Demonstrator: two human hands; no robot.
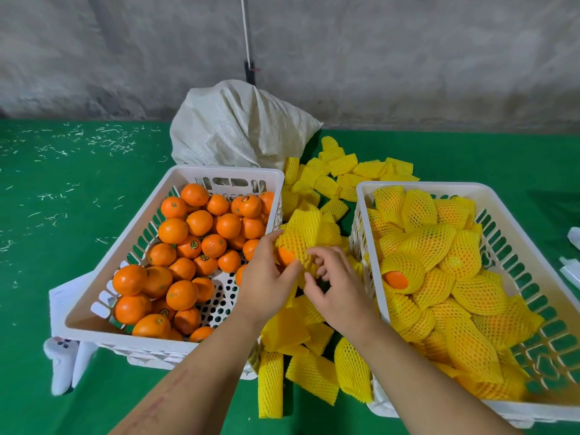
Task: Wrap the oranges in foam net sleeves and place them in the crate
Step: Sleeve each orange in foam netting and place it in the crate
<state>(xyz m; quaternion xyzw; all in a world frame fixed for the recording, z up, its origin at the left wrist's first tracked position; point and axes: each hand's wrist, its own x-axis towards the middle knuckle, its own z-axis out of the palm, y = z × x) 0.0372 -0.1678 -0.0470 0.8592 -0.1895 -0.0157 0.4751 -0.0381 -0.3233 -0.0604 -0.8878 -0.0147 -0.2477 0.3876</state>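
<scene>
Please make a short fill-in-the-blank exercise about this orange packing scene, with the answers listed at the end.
1. The bare oranges lie in the crate on the ____ side.
2. The foam net sleeves are ____ in colour.
3. Both hands, left hand and right hand, pull a sleeve over one ____.
4. The floor covering is ____.

Answers: left; yellow; orange; green
</scene>
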